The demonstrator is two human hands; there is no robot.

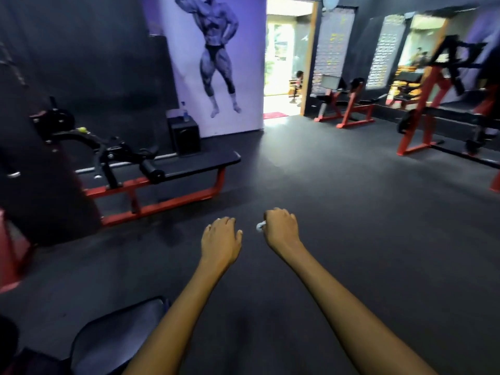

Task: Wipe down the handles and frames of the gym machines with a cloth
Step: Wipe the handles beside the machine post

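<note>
Both my arms reach forward over the dark rubber floor. My right hand (280,228) is curled into a fist around a small white cloth (260,226); only a corner of it pokes out by the thumb. My left hand (221,235) hangs beside it with loosely curled fingers and holds nothing. A red-framed bench machine (162,197) with a black pad and black lever arm stands ahead on the left, well beyond both hands. Neither hand touches any machine.
A black seat pad (119,336) lies close at the bottom left. More red-framed machines (351,109) stand at the back right and a rack (422,123) at the far right. A black speaker box (185,136) sits by the poster wall. A bright doorway (286,58) opens at the back.
</note>
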